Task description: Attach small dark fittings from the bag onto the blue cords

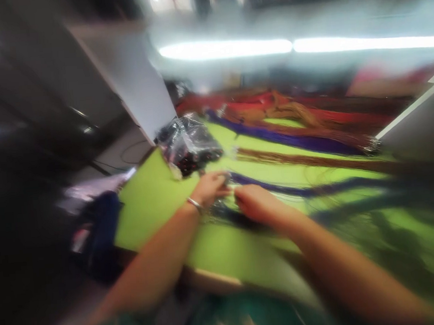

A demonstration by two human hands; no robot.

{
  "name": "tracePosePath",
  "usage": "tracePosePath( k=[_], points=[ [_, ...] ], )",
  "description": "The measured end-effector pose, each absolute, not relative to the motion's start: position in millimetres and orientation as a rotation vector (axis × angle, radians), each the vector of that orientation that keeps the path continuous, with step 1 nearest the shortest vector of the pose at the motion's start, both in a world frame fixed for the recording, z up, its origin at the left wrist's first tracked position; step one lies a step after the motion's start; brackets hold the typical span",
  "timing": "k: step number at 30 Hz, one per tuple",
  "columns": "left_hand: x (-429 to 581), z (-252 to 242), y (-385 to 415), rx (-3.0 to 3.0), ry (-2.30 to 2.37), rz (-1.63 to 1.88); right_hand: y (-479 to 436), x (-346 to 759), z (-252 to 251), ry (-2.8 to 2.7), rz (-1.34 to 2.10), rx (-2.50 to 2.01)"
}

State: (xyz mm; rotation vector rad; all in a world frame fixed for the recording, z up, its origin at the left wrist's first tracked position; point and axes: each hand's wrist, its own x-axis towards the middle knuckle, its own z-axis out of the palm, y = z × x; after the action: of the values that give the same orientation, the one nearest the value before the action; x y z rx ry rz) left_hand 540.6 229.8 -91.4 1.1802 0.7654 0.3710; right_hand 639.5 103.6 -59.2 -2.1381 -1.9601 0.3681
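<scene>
Head view, the only one I've got, and it's badly motion-blurred. My left hand [210, 187], w/ a thin silver bangle [194, 203] at the wrist, sits on the bright lime-green table covering [148, 203]. Fingers are curled inward at the near end of a dark blue-purple cord bundle [302, 190] that runs off to the right across the green. My right hand [258, 204] is just beside it, nearly touching, fingers bent down on the same strand ends. Prob. both pinch the cord ends, but blur hides the fingertips, so I can't tell the grip for sure.

Other bundles lie stretched in parallel rows further back: brown cords [307, 159], purple cords [286, 138], red-orange cords [310, 107]. Laid straight like that, I judge, to keep colours apart and untangled. A crinkled clear plastic bag of dark small items [189, 144] sits just behind my left hand, within easy reach. Bright strip light [226, 49] overhead.
</scene>
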Motion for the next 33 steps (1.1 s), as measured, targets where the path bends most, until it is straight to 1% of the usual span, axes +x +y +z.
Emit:
tracePosePath(
  k=[3, 6, 9, 12, 17, 23, 33],
  points=[
    [537.3, -100.1, 233.9, 1.324, 0.777, 0.369, 109.3, 645.8, -63.1, -1.681, 0.424, -2.155],
    [533.8, -97.9, 238.3, 1.196, 0.715, 0.454, 116.3, 650.8, -71.5, -1.296, 0.651, -2.046],
    [529.2, -91.6, 241.9, 1.053, 0.609, 0.385, 118.6, 654.7, -74.9, -1.088, 0.698, -1.906],
    [525.4, -86.8, 242.3, 1.010, 0.541, 0.290, 116.7, 656.0, -71.5, -1.097, 0.643, -1.845],
    [524.5, -84.8, 239.4, 0.986, 0.513, 0.264, 114.7, 656.3, -64.8, -1.025, 0.630, -1.832],
    [524.9, -85.0, 238.0, 0.958, 0.494, 0.239, 116.7, 655.1, -73.6, -1.054, 0.637, -1.743],
    [526.8, -84.2, 232.0, 0.981, 0.466, 0.219, 115.7, 650.3, -80.7, -1.106, 0.579, -1.815]
  ],
)
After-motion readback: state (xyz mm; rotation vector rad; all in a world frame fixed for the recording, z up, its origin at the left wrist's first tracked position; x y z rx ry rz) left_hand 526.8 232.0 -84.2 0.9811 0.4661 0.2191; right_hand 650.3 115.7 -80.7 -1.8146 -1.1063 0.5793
